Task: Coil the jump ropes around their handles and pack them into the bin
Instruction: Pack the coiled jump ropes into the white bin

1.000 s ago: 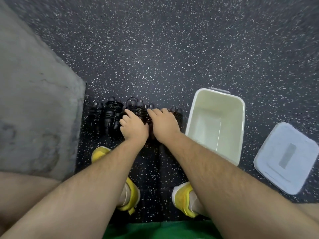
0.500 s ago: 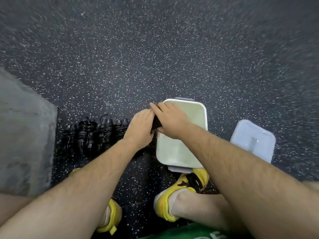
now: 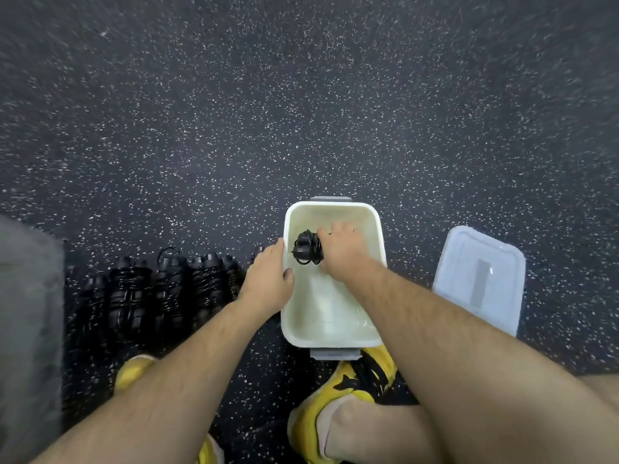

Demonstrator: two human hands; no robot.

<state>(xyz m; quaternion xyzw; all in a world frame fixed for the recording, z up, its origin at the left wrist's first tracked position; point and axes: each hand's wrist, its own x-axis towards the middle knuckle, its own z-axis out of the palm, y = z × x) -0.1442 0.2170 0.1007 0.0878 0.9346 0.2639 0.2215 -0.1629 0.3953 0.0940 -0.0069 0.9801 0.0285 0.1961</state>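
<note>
Bundle (image 3: 307, 247), one black rope wound on its handles, was inside the bin (image 3: 335, 205), toward the far end. It was held in the right hand (image 3: 341, 252), whose fingers were curled round its right side. Whether it touched the bin's bottom could not be determined. The left hand (image 3: 269, 274) lay at the bin's left rim, fingers loosely extended, holding nothing. The remaining ropes (image 3: 167, 289) stood in a row on the floor (image 3: 301, 95) just left of the bin. The lid (image 3: 479, 279) lay on the floor to the bin's right, apart from it.

Handling, as judged: light. The handles looked stiff and the cord springy, liable to slip off its turns; one loop stood out at the near end. The bundle was best taken across the middle, over cord and handles together, so the wraps stayed pinned.

Against the frame one second earlier: both hands were then on the row and the bin was empty. The right hand had since carried one bundle into the bin, and the left had followed to the rim.
</note>
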